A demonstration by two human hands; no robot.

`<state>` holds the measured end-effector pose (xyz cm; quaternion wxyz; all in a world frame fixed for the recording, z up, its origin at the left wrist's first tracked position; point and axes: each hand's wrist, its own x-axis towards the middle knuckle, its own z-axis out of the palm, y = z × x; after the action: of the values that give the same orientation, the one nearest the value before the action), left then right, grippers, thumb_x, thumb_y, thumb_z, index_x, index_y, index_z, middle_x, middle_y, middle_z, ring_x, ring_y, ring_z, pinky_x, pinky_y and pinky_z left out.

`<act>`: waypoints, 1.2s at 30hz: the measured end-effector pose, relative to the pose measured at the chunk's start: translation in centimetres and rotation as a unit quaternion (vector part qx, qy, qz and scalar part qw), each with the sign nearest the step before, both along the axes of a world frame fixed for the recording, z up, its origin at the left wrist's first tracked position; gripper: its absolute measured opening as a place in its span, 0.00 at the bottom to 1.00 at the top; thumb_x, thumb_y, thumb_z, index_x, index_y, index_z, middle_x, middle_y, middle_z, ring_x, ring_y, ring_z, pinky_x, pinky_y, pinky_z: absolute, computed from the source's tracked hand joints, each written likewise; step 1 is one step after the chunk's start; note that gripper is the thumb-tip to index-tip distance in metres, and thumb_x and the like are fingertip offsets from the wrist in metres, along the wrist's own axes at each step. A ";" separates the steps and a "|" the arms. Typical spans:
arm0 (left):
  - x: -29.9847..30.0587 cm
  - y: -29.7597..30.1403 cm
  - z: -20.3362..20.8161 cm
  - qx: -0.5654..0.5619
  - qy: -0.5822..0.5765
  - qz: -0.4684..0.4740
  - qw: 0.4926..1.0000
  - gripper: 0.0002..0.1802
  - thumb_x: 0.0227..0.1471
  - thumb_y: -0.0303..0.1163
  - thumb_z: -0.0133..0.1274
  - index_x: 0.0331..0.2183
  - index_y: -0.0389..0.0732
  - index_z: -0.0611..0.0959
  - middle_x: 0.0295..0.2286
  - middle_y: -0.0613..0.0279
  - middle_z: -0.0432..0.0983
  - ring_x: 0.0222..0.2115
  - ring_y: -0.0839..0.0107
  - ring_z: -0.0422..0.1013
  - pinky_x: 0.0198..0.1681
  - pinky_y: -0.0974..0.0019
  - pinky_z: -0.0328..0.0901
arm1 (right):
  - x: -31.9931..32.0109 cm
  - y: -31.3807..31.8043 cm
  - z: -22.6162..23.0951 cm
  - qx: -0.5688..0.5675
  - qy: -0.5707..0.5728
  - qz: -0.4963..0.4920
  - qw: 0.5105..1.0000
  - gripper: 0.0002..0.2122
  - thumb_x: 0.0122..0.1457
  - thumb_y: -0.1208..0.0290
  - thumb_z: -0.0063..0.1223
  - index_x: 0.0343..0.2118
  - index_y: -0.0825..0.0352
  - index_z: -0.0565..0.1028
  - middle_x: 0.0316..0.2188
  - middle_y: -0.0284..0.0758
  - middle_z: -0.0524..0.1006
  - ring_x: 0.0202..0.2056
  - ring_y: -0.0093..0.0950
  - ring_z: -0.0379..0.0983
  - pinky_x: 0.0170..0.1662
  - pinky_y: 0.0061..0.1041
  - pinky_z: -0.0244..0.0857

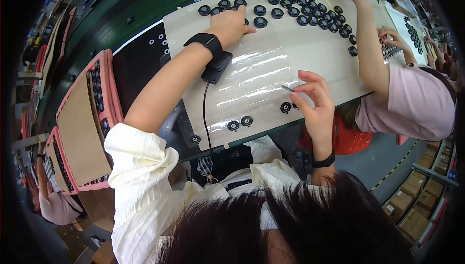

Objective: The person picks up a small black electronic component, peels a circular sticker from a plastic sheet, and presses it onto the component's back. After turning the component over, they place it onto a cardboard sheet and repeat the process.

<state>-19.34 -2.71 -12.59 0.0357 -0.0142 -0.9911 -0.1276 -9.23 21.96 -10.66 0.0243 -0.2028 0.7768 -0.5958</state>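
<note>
My left hand (228, 24) reaches to the far side of a beige sheet (329, 72), open over several small round black parts (204, 10). Its thumb stretches away from the other fingers, and the fingertips are partly hidden among the parts. Nearer me, my right hand (317, 101) is raised above the sheet, pinching a thin, flat grey piece (287, 88) between thumb and fingers. Between the hands lies a clear plastic tray (256, 72) with rows of shallow round hollows. Round black discs with a pale pattern (246, 121) lie along the near edge of the sheet.
More black round parts (315, 14) cluster at the far right. A co-worker's arm (370, 41) reaches over there. Pink foam-edged trays (109, 89) stand at left. Small white rings (160, 37) lie on a dark surface. A black cable (205, 114) hangs from my left wrist device.
</note>
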 end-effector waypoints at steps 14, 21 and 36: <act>12.3 2.1 8.6 0.662 -0.073 0.007 0.746 0.21 0.43 0.21 0.51 0.42 0.34 0.66 0.30 0.51 0.74 0.27 0.73 0.71 0.23 0.80 0.61 | -2.8 -2.1 4.6 -0.153 -0.080 0.097 0.980 0.03 0.46 0.84 0.49 0.22 0.70 0.67 0.42 0.42 0.66 0.47 0.33 0.62 0.48 0.31 0.59; 16.5 3.3 10.1 0.626 0.052 0.021 0.778 0.21 0.41 0.19 0.51 0.41 0.32 0.67 0.29 0.50 0.73 0.26 0.70 0.72 0.21 0.79 0.61 | -2.7 -5.1 7.4 -0.223 -0.153 0.270 0.924 0.05 0.49 0.81 0.45 0.19 0.67 0.67 0.41 0.44 0.67 0.47 0.35 0.64 0.46 0.29 0.60; 18.9 3.9 10.1 0.455 0.218 -0.003 0.863 0.26 0.26 0.16 0.62 0.32 0.32 0.67 0.24 0.52 0.73 0.25 0.67 0.73 0.30 0.74 0.68 | -0.8 -7.7 10.6 -0.237 -0.355 0.315 0.848 0.06 0.48 0.79 0.53 0.17 0.71 0.71 0.36 0.46 0.70 0.40 0.25 0.67 0.43 0.22 0.61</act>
<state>-0.39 1.22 -2.49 0.2527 -0.0264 -0.7899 -0.5581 -10.01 14.25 -0.07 0.4355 -0.2110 0.4454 -0.7532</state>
